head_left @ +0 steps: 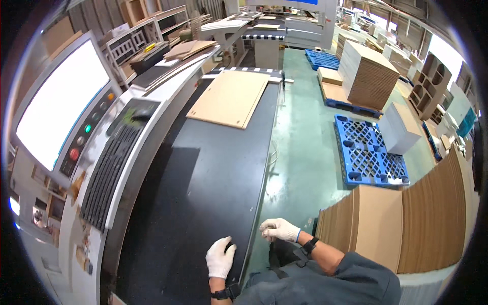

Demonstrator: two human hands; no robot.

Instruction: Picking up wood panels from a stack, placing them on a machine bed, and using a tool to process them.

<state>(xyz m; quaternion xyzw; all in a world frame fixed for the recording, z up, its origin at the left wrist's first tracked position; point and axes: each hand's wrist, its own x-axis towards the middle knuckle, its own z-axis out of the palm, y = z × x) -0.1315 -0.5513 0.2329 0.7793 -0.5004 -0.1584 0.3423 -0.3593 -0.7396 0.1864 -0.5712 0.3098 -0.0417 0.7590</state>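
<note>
Head view shows the white-gloved left hand (pixel 220 258) over the near end of the black conveyor belt (pixel 203 203), fingers curved, thumb spread apart from them. Just past the belt's right edge, the gloved right hand (pixel 280 230) has bent fingers; whether they pinch anything, I cannot tell. Far on the belt lies a tan drilled panel (pixel 231 99); stacked brown boards (pixel 378 223) stand near right.

Cropped edges, lost detail.
The left forearm (pixel 217 285) is cut off by the lower edge, a blue panel (pixel 305 1) by the upper; anything shown on the monitor (pixel 65 99) is lost in white.
</note>
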